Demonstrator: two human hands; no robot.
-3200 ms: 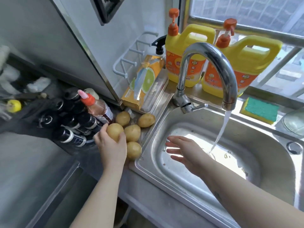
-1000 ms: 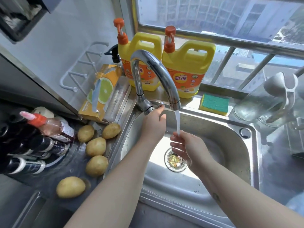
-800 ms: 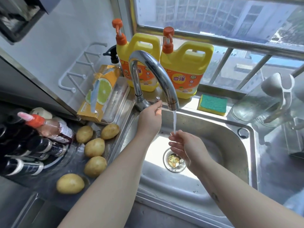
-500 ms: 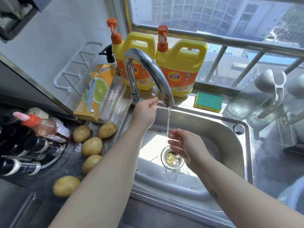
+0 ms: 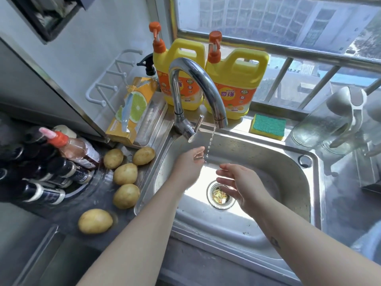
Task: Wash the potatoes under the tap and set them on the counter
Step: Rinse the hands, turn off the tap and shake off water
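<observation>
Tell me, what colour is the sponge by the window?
The sponge is green on top with a yellow layer underneath, seen in the head view.

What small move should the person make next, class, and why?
Probably lift both hands out of the sink and shake them dry. All five potatoes lie on the counter, the tap gives only drops, and the left hand and right hand hang open and empty over the drain, so the washing looks finished.
</observation>
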